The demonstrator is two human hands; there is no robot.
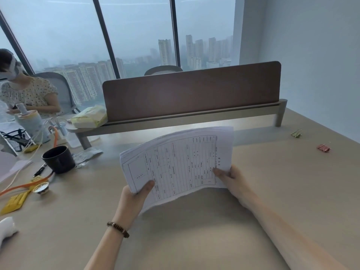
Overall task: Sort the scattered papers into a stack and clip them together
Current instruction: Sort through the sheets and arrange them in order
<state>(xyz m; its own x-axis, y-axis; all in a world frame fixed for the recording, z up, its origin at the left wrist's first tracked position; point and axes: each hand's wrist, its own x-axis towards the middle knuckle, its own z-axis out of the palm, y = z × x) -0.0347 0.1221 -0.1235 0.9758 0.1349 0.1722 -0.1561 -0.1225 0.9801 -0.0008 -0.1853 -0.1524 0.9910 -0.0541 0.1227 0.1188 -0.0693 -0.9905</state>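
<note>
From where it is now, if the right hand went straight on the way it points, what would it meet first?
The right hand points up and left, toward the far side of the desk. Beyond the paper stack that it grips, the brown divider panel seems to come first, though depth is unclear.

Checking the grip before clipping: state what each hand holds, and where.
Both hold the paper stack: left hand pinches its near left corner, right hand grips the near right edge.
</note>
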